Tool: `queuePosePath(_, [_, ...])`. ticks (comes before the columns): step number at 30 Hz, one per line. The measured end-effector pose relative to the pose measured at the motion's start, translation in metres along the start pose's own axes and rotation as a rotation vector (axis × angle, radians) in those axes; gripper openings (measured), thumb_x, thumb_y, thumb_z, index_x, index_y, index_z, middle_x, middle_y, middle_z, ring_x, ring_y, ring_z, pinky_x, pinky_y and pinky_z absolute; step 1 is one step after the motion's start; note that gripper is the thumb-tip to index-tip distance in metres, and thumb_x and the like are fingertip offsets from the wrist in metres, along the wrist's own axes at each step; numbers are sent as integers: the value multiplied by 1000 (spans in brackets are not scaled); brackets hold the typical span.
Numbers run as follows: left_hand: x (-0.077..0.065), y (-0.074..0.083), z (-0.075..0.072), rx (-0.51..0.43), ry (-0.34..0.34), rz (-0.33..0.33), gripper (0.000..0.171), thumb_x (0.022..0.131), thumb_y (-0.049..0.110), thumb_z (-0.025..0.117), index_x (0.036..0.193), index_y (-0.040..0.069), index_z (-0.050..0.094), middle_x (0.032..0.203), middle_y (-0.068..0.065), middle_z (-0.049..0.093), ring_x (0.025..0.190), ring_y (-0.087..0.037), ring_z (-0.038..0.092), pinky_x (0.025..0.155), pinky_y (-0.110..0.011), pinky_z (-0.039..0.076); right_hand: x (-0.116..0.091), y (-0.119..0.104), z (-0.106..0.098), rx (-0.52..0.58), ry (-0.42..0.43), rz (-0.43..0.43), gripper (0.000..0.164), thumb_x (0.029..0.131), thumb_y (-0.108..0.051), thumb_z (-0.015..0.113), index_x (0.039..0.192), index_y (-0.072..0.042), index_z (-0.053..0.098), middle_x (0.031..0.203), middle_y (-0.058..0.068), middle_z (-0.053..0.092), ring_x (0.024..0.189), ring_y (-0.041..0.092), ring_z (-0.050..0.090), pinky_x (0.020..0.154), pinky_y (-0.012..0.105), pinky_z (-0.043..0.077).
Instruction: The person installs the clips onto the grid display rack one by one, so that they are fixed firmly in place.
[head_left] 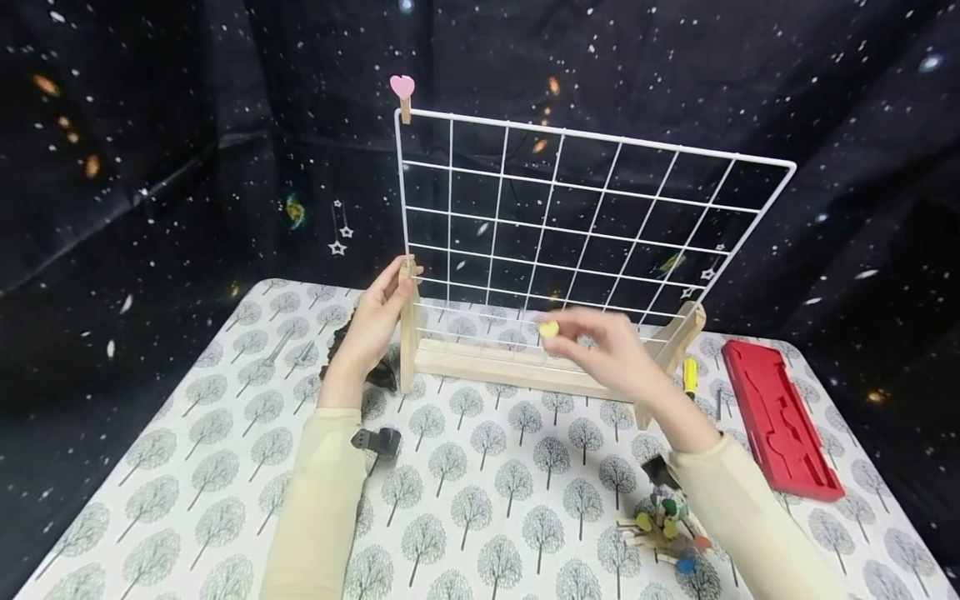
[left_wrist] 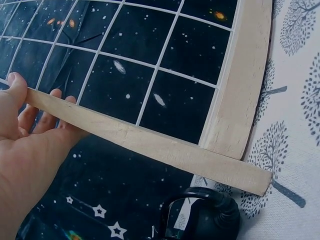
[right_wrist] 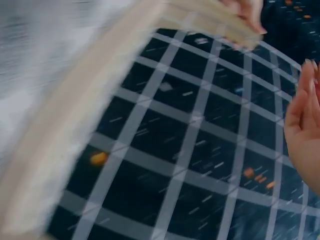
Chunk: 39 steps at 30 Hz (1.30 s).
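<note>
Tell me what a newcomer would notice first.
A white wire grid dominates the middle, with a pink heart clip on its top left corner. In front, the right hand pinches a yellow piece; the left hand grips the left wooden post. A red tray lies far right.

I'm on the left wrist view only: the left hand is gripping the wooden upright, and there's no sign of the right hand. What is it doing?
Observer: In the head view, the right hand pinches a small yellow piece in front of the lower part of the wire grid.
Operator: Copy. Anything fixed along the top edge, which I can't see?
Observer: Yes, a pink heart clip sits at the top left corner.
Operator: And what lies down on the near right?
Observer: A pile of small wooden clips with coloured tops, on the patterned cloth beside the right sleeve.
</note>
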<state>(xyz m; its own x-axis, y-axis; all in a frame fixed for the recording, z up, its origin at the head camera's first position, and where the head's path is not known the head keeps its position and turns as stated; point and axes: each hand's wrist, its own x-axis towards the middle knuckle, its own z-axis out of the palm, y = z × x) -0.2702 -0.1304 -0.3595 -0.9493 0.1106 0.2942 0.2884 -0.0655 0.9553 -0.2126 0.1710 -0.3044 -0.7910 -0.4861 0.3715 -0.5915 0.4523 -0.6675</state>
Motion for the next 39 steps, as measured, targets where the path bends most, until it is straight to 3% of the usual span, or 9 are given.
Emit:
queuePosePath(6, [2, 3, -2, -9, 0, 15, 48, 90, 29, 43, 136, 22, 29, 132, -6, 40, 121, -18, 38, 103, -38, 28, 59, -74, -6, 224, 156, -184, 25, 83, -4, 57, 106, 3, 59, 76, 11, 60, 68, 19, 56, 67, 27, 51])
queuePosePath(11, [5, -4, -4, -19, 7, 12, 47, 89, 31, 44, 134, 26, 32, 131, -4, 41, 121, -17, 38, 103, -39, 28, 96, -117, -14, 215, 239, -293, 22, 84, -4, 54, 104, 5, 59, 72, 12, 59, 66, 19, 56, 62, 25, 48])
queuePosePath(15, [7, -14, -5, -19, 5, -3, 45, 89, 32, 44, 132, 31, 33, 131, -1, 42, 120, -15, 39, 102, -38, 28, 119, -146, -23, 185, 286, -266, 22, 82, -6, 58, 102, 2, 61, 78, 10, 65, 70, 17, 61, 65, 24, 49])
queuePosePath(18, [3, -19, -7, -11, 4, -18, 45, 88, 33, 45, 132, 31, 33, 132, -1, 41, 120, -14, 39, 103, -39, 28, 136, -162, -27, 148, 307, -199, 22, 81, -10, 61, 102, -2, 62, 83, 7, 67, 73, 13, 62, 65, 20, 47])
queuePosePath(23, [-1, -21, -10, -11, 25, -10, 46, 88, 35, 45, 132, 31, 33, 131, -1, 42, 119, -14, 39, 102, -39, 28, 175, -162, -28, -14, 342, -129, 24, 78, -20, 65, 101, -11, 65, 90, 0, 67, 76, 4, 62, 60, 16, 42])
queuePosePath(27, [-3, -18, -9, -20, 17, -21, 46, 88, 34, 45, 132, 31, 33, 131, -1, 42, 120, -15, 39, 103, -39, 28, 196, -148, -28, -36, 340, -80, 24, 76, -24, 67, 97, -13, 66, 90, -3, 67, 79, 2, 61, 65, 16, 45])
queuePosePath(32, [-2, -13, -8, -16, 11, -22, 46, 89, 32, 44, 133, 29, 33, 132, -3, 40, 121, -16, 37, 103, -40, 27, 202, -142, -31, 20, 337, 45, 22, 73, -25, 70, 92, -14, 69, 85, -4, 68, 77, 3, 62, 68, 18, 45])
queuePosePath(39, [6, -16, -6, -11, 11, -8, 46, 88, 35, 45, 132, 30, 34, 130, 2, 43, 121, -14, 37, 103, -38, 28, 202, -151, -33, 11, 365, 121, 15, 72, -23, 71, 84, -15, 72, 75, -4, 68, 69, 4, 62, 61, 19, 43])
